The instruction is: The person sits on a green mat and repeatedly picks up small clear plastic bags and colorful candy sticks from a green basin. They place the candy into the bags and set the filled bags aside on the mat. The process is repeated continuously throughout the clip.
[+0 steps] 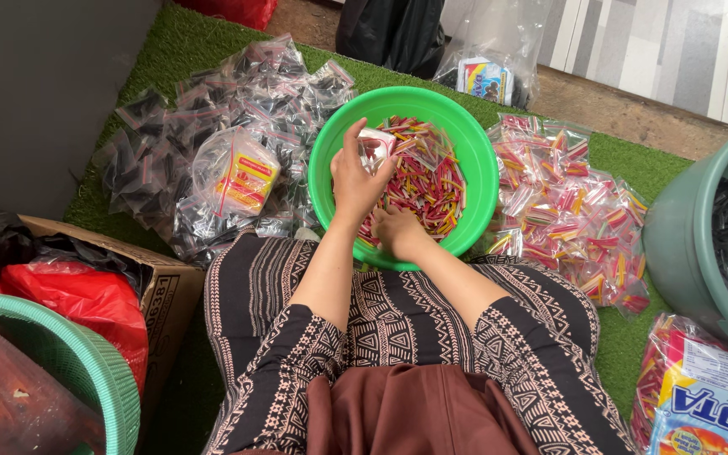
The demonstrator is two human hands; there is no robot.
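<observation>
Your left hand (354,181) pinches a small clear bag (374,147) above the green bowl (334,139). Just below that grip, your right hand (398,232) digs into the coloured sticks (427,177). Filled bags (570,206) lie well right of it.

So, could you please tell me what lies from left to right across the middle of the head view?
Cardboard box → pile of small bags with dark pieces → green bowl of coloured sticks → pile of small bags with coloured sticks → grey-green bucket.
</observation>
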